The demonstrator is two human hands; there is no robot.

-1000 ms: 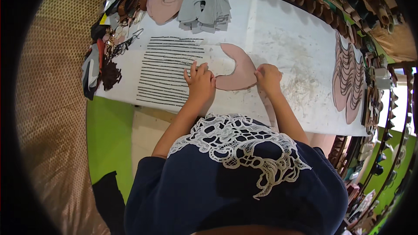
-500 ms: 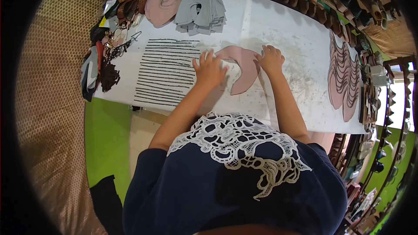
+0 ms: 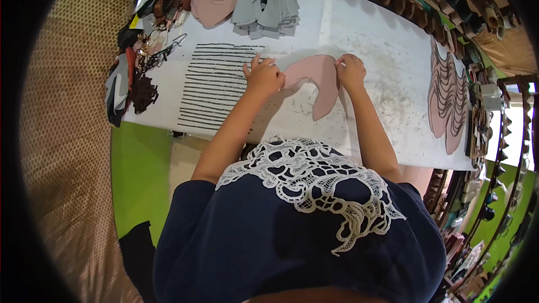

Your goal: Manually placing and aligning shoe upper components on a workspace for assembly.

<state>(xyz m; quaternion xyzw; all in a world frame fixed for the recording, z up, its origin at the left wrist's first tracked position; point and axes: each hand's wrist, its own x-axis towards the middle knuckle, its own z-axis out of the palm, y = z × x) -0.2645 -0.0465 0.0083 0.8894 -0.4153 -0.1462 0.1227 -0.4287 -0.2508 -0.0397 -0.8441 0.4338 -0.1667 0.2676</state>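
A pink, curved shoe-upper piece (image 3: 324, 81) is on the white table between my hands, its bend toward the far side. At its left end, my left hand (image 3: 264, 76) pinches the tip between thumb and forefinger while the other fingers stick up. My right hand (image 3: 351, 72) is closed on the piece's upper right edge, fingertips pressed together. Just left of my left hand, several dark beaded strips (image 3: 216, 81) are laid out in rows, the nearest ones partly behind my forearm.
Pink cut pieces (image 3: 213, 5) and a grey stack (image 3: 266, 8) are at the far left. More pink pieces topped with dark wavy strips (image 3: 447, 101) lie at the right end. Rows of shoes (image 3: 387, 3) line the back. Materials clutter the left edge, including a dark brown bundle (image 3: 145, 94).
My spread fingers have closed on the pink piece at both sides. The piece has turned a little and shifted slightly right. The whole view has moved a bit.
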